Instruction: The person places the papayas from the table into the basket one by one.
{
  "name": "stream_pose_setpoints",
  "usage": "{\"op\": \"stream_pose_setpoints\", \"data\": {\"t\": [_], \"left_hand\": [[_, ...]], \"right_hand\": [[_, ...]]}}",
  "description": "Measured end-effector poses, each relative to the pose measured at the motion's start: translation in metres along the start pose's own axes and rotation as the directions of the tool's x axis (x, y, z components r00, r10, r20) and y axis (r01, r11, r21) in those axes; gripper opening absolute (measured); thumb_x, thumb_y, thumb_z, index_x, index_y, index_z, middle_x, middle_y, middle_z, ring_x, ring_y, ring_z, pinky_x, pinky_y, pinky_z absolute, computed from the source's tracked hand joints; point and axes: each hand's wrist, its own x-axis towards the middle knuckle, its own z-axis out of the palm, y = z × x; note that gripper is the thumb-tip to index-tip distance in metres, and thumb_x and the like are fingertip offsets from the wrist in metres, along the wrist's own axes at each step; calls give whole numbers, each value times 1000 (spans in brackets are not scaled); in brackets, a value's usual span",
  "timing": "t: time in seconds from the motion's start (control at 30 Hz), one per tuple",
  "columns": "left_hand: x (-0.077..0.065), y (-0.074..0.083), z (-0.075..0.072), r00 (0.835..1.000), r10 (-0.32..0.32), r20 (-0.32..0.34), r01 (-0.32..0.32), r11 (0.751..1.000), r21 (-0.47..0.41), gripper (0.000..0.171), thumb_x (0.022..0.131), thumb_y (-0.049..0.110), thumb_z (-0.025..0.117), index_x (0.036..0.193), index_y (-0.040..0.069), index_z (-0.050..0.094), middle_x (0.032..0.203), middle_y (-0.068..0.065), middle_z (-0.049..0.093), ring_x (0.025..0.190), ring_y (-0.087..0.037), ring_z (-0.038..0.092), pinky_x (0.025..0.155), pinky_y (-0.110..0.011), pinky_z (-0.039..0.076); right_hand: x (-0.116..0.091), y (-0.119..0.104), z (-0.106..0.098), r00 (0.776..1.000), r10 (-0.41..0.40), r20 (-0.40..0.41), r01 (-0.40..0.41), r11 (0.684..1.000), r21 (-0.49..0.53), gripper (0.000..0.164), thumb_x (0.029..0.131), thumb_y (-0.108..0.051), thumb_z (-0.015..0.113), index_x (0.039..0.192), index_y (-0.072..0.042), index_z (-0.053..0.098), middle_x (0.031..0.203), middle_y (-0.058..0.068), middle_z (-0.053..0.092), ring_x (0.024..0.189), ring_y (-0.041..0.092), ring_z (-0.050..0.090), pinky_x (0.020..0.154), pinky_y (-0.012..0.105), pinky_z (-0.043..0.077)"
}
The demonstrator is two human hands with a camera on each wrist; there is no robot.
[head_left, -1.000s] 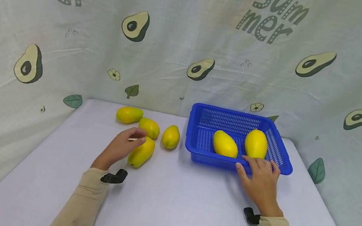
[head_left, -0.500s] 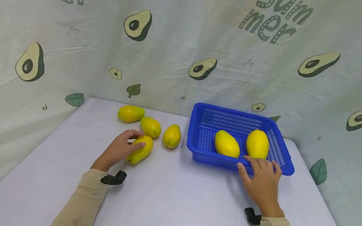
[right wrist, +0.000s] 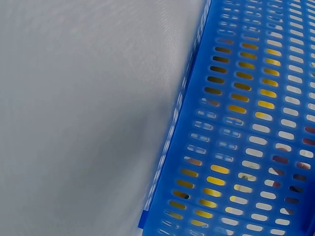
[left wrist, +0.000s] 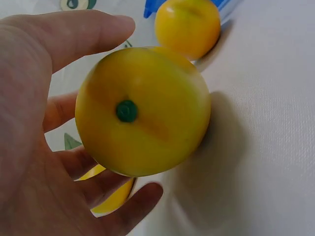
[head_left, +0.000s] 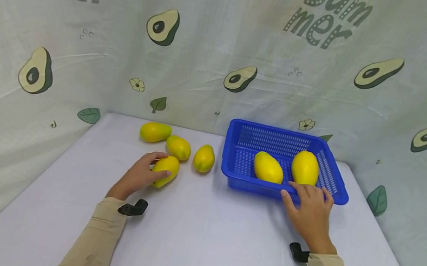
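Note:
In the head view my left hand [head_left: 140, 176] grips a yellow papaya [head_left: 166, 171], its thumb on the near side and its fingers round the far side. The left wrist view shows this papaya [left wrist: 147, 118] end-on, with a round green stem spot, between the thumb and the spread fingers. My right hand [head_left: 309, 215] holds the near rim of a blue plastic basket [head_left: 247, 183], fingers over the rim and thumb outside. Two yellow papayas lie in the basket, one left [head_left: 268, 167] and one right [head_left: 305, 168]. In the right wrist view the slotted basket wall [right wrist: 236, 123] hides most of the fingers.
Beyond the left hand lie three more papayas: the far-left papaya [head_left: 155, 133], the middle papaya [head_left: 179, 148] and the papaya [head_left: 204, 158] nearest the basket. White cloth covers the table [head_left: 203, 244]. A printed curtain [head_left: 202, 46] hangs behind and at both sides.
The left hand's fingers and thumb have closed round the near papaya, which has shifted and tilted slightly toward the hand. The right hand stays on the basket rim.

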Motion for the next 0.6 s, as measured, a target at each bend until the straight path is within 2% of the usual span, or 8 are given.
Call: {"op": "stream_pose_setpoints", "data": {"t": [0.2,0.4,0.6], "left_hand": [[1,0,2,1000,-13,18,13,1000,-12,71,88,41,76,149,23,44,152,-9,39,137,-35,37,110,-59,35],[-1,1,4,1000,-16,27,15,1000,14,76,86,39,78,151,26,40,153,-9,38,134,-35,39,109,-61,34],[-3,-3,2,999,-12,50,10,999,31,83,84,37,79,154,28,34,152,-12,36,128,-35,42,108,-63,34]], "right_hand": [[-1,1,-1,1000,8,4,-8,1000,-2,37,94,-33,67,120,-6,68,112,20,66,114,43,50,107,67,19],[-3,2,-1,1000,22,10,-22,1000,-7,38,94,-33,68,121,-7,68,113,20,66,115,43,50,107,67,19],[-1,1,0,1000,3,-3,-3,1000,-4,38,93,-33,68,121,-7,68,112,20,66,114,43,50,107,66,19]]}}
